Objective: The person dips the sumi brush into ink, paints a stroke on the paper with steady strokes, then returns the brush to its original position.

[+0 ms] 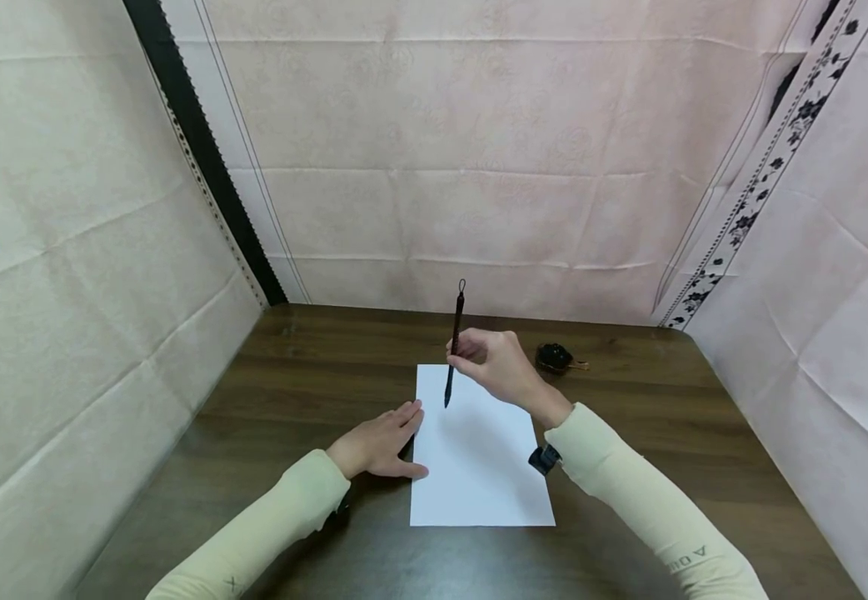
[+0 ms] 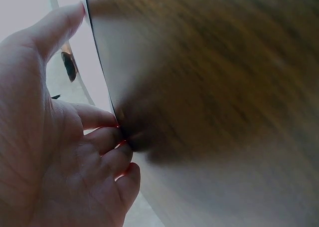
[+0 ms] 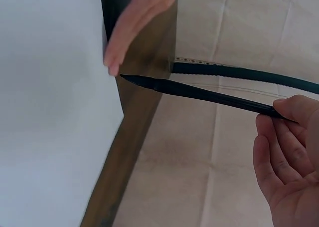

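A blank white sheet of paper lies on the wooden table. My right hand pinches a dark calligraphy brush between thumb and fingertips, over the upper part of the sheet. The brush stands nearly upright, loop at the top and black tip pointing down; in the right wrist view that tip appears apart from the paper. At the sheet's left edge, my left hand rests with thumb and fingers extended, fingertips touching the paper. From the left wrist, its palm shows beside the paper's edge.
A small black, glossy, rounded object with a thin brownish piece sits on the table behind my right wrist. Pale cloth hangs behind the table and on both sides. Brown wooden tabletop extends around the sheet.
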`<state>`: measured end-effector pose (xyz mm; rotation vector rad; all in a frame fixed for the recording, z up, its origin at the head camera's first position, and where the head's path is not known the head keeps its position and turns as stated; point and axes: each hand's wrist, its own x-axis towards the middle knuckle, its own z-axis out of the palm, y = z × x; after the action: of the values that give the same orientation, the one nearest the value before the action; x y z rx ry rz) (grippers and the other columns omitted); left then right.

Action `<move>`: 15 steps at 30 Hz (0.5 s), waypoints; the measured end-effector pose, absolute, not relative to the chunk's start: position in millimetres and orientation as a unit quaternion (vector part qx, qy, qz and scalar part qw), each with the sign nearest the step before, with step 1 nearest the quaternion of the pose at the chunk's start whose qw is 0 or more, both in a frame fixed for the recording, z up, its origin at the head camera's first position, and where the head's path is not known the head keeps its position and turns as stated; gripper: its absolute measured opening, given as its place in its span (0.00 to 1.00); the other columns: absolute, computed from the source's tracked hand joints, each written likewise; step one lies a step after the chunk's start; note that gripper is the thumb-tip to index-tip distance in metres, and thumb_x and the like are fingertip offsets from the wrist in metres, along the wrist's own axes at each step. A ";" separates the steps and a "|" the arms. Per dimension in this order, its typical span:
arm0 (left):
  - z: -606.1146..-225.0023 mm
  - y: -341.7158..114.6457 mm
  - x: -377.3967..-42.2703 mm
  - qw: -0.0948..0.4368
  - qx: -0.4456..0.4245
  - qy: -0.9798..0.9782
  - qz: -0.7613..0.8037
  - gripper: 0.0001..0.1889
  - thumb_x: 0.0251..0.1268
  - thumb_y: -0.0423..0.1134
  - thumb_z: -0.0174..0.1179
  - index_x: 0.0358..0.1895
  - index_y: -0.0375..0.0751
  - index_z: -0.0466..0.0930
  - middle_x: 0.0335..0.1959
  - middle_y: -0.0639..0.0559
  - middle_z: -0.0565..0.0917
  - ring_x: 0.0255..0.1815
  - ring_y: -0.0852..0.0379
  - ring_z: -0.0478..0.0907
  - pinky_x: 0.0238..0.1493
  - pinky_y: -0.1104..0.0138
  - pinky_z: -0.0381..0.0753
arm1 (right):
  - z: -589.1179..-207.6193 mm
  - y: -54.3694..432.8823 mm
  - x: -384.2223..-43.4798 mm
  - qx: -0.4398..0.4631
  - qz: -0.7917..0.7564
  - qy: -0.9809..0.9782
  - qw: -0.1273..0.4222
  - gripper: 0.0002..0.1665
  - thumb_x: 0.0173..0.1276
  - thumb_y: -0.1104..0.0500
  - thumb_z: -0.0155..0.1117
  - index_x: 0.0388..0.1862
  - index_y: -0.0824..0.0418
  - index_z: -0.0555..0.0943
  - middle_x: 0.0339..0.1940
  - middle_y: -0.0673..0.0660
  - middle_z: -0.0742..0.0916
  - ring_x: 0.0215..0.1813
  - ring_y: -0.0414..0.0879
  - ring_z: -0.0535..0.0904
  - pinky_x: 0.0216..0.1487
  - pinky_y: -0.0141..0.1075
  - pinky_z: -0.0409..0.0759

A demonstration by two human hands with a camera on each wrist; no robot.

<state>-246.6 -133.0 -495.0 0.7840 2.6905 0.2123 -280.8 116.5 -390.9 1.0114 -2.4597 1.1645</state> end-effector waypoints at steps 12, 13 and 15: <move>-495.4 -133.4 -246.0 0.167 0.268 0.946 0.072 0.56 0.66 0.73 0.61 0.86 0.41 0.53 0.89 0.47 0.51 0.90 0.48 0.49 0.87 0.51 0.59 | -423.7 108.6 -271.1 0.346 0.402 -0.840 0.116 0.08 0.71 0.62 0.75 0.47 0.58 0.89 0.42 0.53 0.94 0.45 0.44 0.92 0.54 0.44 0.91; -495.3 -133.5 -246.2 0.166 0.269 0.946 0.071 0.56 0.66 0.74 0.61 0.86 0.41 0.53 0.89 0.47 0.51 0.90 0.48 0.49 0.87 0.52 0.59 | -425.3 108.6 -270.3 0.343 0.404 -0.840 0.116 0.08 0.71 0.61 0.75 0.47 0.58 0.89 0.42 0.53 0.94 0.45 0.44 0.92 0.54 0.44 0.91; -495.3 -133.7 -246.8 0.166 0.271 0.945 0.071 0.56 0.67 0.73 0.60 0.86 0.41 0.52 0.89 0.47 0.50 0.90 0.49 0.48 0.87 0.52 0.58 | -428.1 108.8 -268.9 0.340 0.407 -0.840 0.117 0.08 0.71 0.62 0.75 0.47 0.59 0.89 0.43 0.53 0.94 0.45 0.44 0.92 0.54 0.43 0.91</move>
<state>-246.8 -133.7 -495.3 0.7707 2.6919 0.2035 -268.9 108.8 -428.1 0.9939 -2.4587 1.1903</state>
